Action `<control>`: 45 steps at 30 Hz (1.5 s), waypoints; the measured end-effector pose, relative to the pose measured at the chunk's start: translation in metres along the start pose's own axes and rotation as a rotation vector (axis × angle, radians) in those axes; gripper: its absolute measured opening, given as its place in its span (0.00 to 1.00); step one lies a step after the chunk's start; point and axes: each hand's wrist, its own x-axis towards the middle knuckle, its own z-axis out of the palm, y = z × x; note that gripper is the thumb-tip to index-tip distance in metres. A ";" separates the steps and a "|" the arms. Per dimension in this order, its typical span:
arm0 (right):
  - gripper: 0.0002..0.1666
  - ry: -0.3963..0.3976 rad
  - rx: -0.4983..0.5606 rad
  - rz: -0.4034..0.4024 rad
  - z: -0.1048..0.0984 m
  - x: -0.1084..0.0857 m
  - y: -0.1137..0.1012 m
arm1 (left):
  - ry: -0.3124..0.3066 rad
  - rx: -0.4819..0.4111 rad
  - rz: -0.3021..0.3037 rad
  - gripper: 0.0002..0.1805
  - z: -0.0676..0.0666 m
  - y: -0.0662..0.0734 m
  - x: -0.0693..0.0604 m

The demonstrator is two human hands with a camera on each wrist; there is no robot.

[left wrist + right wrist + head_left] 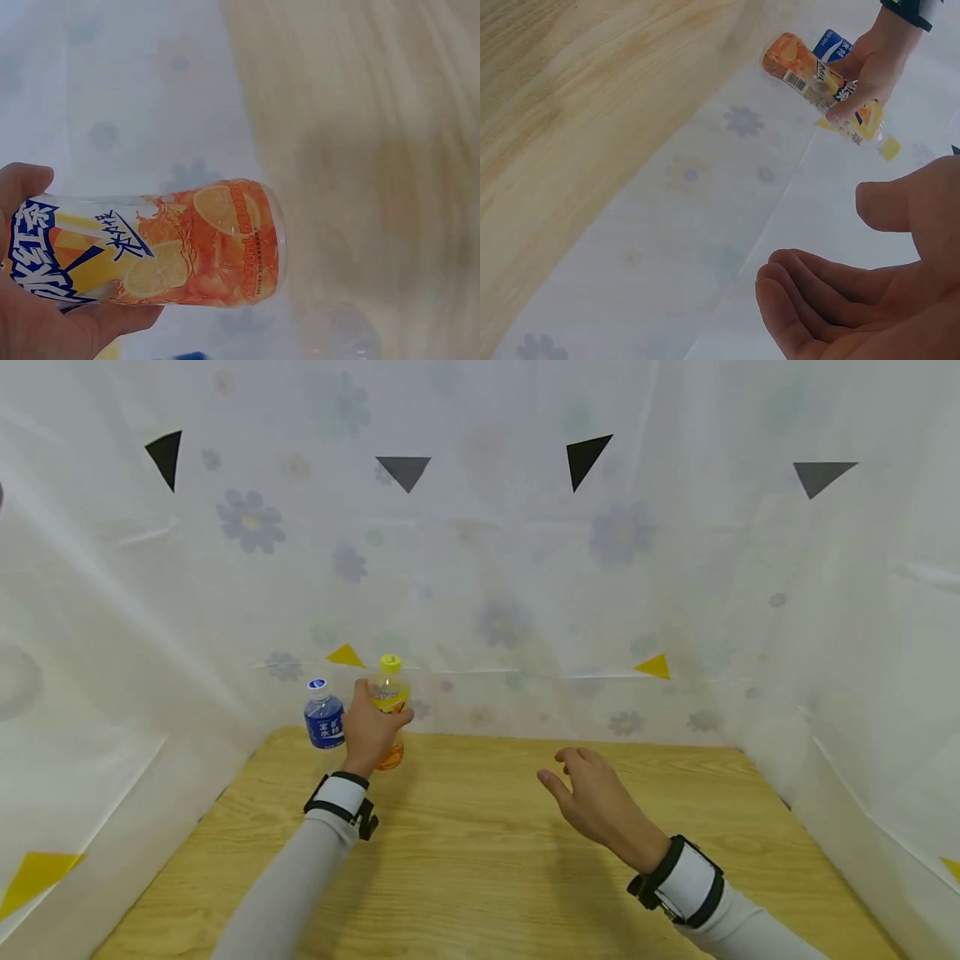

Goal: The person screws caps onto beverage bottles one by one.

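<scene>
My left hand grips a bottle of iced tea with a yellow cap and an orange label printed with lemon slices. Its fingers and thumb curl round the upper half, while the lower half shows freely in the left wrist view. Just left of that hand stands a blue-labelled water bottle with a white cap, near the back left of the table. Over the right half of the table, my right hand is held with loosely bent fingers and nothing in it. Its palm and thumb show in the right wrist view.
The wooden table has its back edge against a whitish flowered plastic sheet, which also rises on both sides. Black, grey and yellow triangles, such as a yellow triangle, are stuck on the sheet.
</scene>
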 end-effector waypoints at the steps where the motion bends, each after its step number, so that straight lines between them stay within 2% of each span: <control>1: 0.26 -0.006 0.000 0.003 0.001 0.000 0.000 | 0.004 -0.002 -0.018 0.39 -0.001 -0.005 0.000; 8: 0.23 -0.053 0.000 0.015 0.004 -0.001 0.001 | 0.038 -0.071 -0.141 0.43 0.001 -0.037 -0.010; 10: 0.22 -0.059 0.004 0.015 0.005 -0.001 0.001 | 0.048 -0.082 -0.152 0.43 0.001 -0.043 -0.012; 14: 0.22 -0.070 0.007 0.021 0.007 -0.001 0.001 | 0.044 -0.087 -0.136 0.44 0.002 -0.049 -0.012; 21: 0.23 -0.091 0.014 0.032 0.009 0.000 0.001 | 0.021 -0.079 -0.121 0.44 0.003 -0.049 -0.011; 30: 0.20 -0.092 -0.002 0.027 0.013 -0.004 0.004 | 0.010 -0.051 -0.130 0.44 0.004 -0.052 -0.014; 41: 0.20 -0.099 -0.003 0.025 0.013 -0.005 0.005 | 0.081 -0.116 -0.103 0.50 0.010 -0.044 -0.021; 45: 0.20 -0.096 -0.003 0.025 0.012 -0.005 0.006 | 0.085 -0.111 -0.122 0.53 0.009 -0.037 -0.021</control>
